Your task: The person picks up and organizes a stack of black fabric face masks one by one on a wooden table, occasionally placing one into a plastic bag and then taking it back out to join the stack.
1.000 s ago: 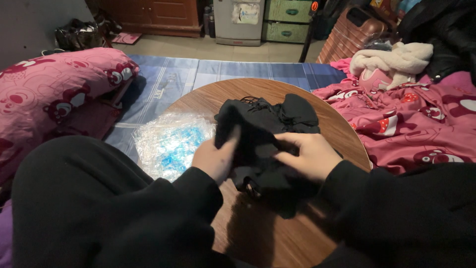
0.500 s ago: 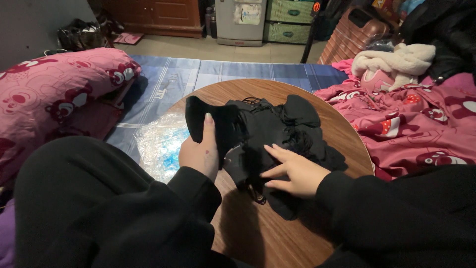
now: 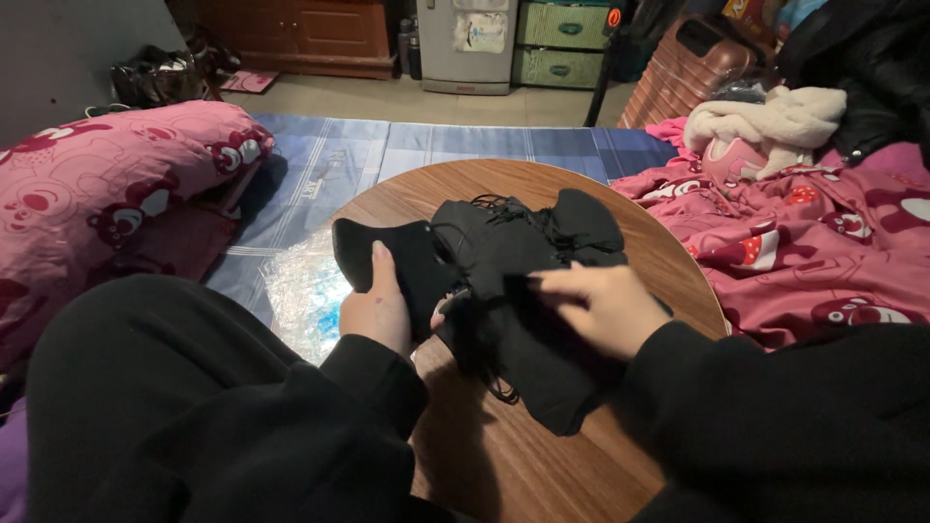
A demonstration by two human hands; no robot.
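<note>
Head view: my left hand [image 3: 380, 308] grips the black garment [image 3: 504, 281] at its left end; my right hand [image 3: 603, 308] presses flat, fingers spread, mid-frame.

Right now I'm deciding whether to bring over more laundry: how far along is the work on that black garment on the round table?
Partly done. One end of the black garment lies bunched on the round wooden table. In hand: the left hand grips a flap at its left edge, while the right hand presses flat on its middle. Left: the lower part is rumpled, with loose strings hanging out.
</note>
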